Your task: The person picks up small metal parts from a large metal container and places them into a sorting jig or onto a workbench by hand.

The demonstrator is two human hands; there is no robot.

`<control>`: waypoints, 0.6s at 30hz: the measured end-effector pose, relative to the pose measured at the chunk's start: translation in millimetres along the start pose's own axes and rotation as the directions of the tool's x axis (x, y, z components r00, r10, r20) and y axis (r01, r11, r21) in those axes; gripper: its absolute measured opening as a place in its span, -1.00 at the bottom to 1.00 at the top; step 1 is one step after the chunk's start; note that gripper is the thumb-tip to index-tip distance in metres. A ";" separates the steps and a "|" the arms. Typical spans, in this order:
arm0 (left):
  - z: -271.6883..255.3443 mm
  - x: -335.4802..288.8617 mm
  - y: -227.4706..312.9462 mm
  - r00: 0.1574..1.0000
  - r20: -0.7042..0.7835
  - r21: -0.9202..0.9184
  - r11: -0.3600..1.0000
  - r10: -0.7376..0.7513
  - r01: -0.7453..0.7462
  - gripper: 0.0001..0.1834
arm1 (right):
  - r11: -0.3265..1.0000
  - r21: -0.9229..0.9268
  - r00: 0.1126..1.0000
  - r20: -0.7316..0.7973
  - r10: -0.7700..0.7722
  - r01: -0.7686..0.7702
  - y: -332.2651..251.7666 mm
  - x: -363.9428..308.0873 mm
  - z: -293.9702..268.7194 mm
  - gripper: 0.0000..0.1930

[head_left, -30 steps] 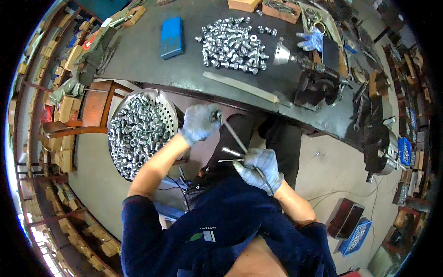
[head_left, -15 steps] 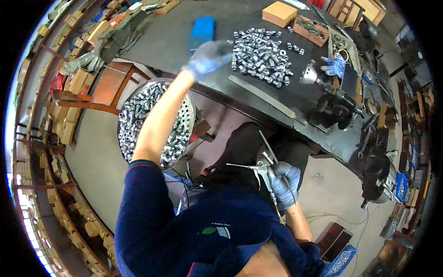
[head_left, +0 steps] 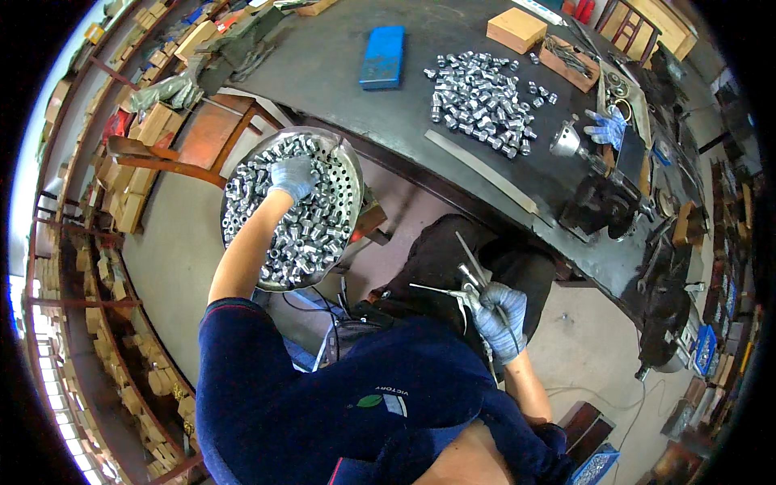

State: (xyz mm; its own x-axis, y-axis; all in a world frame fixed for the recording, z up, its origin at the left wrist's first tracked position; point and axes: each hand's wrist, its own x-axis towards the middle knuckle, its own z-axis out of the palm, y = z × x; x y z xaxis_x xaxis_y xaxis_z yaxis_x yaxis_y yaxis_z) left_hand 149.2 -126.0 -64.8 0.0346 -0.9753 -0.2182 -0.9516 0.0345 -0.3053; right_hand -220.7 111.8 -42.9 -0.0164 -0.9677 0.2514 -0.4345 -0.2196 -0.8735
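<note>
My left hand (head_left: 293, 178), in a grey-blue glove, is down among the shiny metal fittings (head_left: 303, 242) that fill a round perforated metal pan (head_left: 349, 182). Its fingertips are hidden, so whether it grips a fitting cannot be told. Over my lap, my gloved right hand (head_left: 501, 315) is closed around a slim, tapered file-like tool (head_left: 470, 257). A silver tool with a thin rod (head_left: 436, 288) is held in the same hand, partly covered by the fingers. A small metal cylinder (head_left: 467, 273) shows beside these tools.
On the dark workbench (head_left: 331, 77) lies a pile of similar fittings (head_left: 481, 105), with a blue case (head_left: 382, 56), a flat metal bar (head_left: 481, 171) and a wooden block (head_left: 516, 29) nearby. A vise (head_left: 602, 206) is mounted at the right. A wooden chair (head_left: 214, 133) stands behind the pan.
My left hand has moved from above the bench, beside the fittings pile, down and left into the pan. My right hand still holds its tools over my lap. The view has shifted slightly.
</note>
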 end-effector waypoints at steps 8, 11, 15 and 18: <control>5.2 15.4 -18.6 0.997 0.049 -0.051 0.997 0.051 -0.049 -0.65 | 0.999 0.015 0.999 -0.018 0.038 -0.038 1.8 -9.7 0.3 -0.69; 2.2 7.5 -24.3 0.996 -0.042 -0.164 0.983 0.075 -0.081 -0.66 | 1.000 -0.015 0.999 -0.029 0.026 -0.027 2.7 -10.5 -1.6 -0.69; -4.9 -27.5 -14.7 0.978 -0.077 -0.978 0.174 0.196 -0.112 -0.68 | 0.999 -0.032 0.999 -0.046 0.005 -0.006 -0.5 -6.7 -0.3 -0.68; -47.4 -80.5 36.3 0.918 -0.175 -0.982 -0.125 0.355 -0.139 -0.72 | 0.999 -0.024 0.999 0.000 -0.037 0.037 -8.2 1.1 -0.6 -0.68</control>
State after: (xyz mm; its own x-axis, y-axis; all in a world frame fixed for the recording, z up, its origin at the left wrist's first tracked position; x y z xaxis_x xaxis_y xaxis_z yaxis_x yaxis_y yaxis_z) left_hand 97.4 -56.5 -14.4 -0.3591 -0.9218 -0.1460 -0.1858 -0.0827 0.9791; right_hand -217.8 112.7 -35.2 -0.0004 -0.9589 0.2836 -0.4566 -0.2522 -0.8532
